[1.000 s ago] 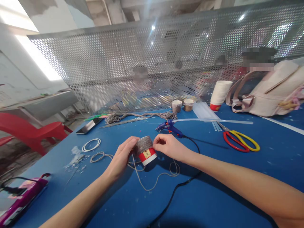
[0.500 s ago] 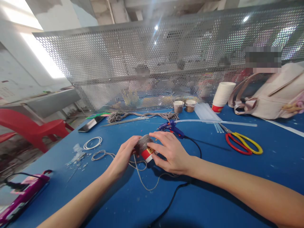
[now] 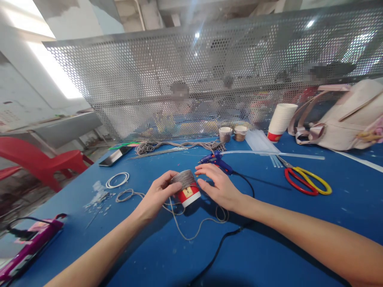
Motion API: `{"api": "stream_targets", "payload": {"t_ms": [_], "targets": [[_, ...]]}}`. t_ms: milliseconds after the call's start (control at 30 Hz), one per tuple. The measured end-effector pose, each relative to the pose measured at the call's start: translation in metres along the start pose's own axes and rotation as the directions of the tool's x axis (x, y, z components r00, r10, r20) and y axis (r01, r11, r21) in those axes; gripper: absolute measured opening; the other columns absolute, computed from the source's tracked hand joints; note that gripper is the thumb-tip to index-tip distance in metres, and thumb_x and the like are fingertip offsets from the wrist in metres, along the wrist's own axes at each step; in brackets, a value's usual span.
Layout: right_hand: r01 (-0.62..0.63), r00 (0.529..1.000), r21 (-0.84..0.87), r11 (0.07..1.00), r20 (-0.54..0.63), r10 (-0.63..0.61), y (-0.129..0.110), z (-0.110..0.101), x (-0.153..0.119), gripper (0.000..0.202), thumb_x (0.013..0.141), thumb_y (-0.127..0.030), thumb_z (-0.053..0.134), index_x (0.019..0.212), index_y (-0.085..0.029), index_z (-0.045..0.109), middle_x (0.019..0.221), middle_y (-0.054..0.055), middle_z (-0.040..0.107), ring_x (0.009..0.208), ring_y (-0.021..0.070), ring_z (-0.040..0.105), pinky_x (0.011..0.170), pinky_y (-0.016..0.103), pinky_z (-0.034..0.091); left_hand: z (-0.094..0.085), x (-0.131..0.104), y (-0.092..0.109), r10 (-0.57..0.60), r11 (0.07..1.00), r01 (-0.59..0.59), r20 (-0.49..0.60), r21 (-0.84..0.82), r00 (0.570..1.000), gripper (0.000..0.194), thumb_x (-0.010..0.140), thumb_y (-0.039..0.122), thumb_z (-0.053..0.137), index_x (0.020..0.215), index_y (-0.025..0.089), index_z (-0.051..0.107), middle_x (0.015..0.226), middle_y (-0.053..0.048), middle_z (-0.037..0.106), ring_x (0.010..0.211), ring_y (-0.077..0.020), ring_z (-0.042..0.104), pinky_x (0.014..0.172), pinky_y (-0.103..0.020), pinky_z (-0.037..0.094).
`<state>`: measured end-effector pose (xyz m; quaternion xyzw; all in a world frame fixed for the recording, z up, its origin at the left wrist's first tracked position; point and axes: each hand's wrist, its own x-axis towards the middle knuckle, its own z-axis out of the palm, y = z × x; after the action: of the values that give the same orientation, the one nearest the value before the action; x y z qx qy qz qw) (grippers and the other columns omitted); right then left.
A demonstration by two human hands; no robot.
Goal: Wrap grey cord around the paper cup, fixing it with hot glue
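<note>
right hand: has drawn back off the paper cup since half a second ago and now sits just to its right; fingers loosely bent and parted, nothing visibly gripped; whether a fingertip touches the cup i cannot tell.
left hand: gripping the cup from the left, its thumb now laid across the front of the wrapping, where a moment ago it was higher up.
paper cup: between the two hands near the middle of the blue table, tilted, its white end toward the lower right; red band and pale yellow label now face the camera, partly covered by fingers in the last frame.
grey cord: wound in close turns around the cup's upper part; a loose length drops from it, curves across the table and loops below the right hand.
hot glue gun: lying just beyond the right hand, a long translucent glue stick reaching right from its back; black cable passes under the right forearm to the near edge.
scissors: right of the glue gun, one red handle, one yellow.
back of table: phone, cord bundle, two small wrapped cups, tall cup stack, pale backpack.
left side: white coil, clear scraps, magenta power strip.
</note>
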<state>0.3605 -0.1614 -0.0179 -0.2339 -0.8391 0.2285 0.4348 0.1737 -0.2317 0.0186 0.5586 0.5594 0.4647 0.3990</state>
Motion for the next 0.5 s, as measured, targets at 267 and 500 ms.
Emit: {"api": "stream_targets", "payload": {"t_ms": [267,500], "targets": [[-0.410,0.897,0.401,0.819,0.019,0.441,-0.011,-0.005,0.007,0.019,0.086,-0.026,0.043,0.092,-0.019,0.060,0.095,0.004,0.064,0.090,0.0156,0.058,0.083,0.031,0.045,-0.002,-0.002,0.002,0.087,0.988,-0.085,-0.009,0.132,0.996,0.017,0.069,0.034,0.062,0.076,0.020,0.056,0.069,0.002,0.053,0.065,-0.0144,0.048,0.060,-0.026,0.039],[-0.426,0.891,0.487,0.762,0.081,0.447,-0.009,-0.003,0.006,0.032,0.090,-0.046,0.041,0.092,-0.019,0.058,0.099,0.005,0.063,0.092,0.0171,0.059,0.078,0.030,0.047,-0.012,0.005,-0.018,0.190,0.970,-0.181,-0.040,0.163,0.981,0.037,0.085,0.050,0.039,0.067,0.020,0.052,0.069,0.001,0.049,0.069,-0.0166,0.044,0.068,-0.028,0.039]]}}
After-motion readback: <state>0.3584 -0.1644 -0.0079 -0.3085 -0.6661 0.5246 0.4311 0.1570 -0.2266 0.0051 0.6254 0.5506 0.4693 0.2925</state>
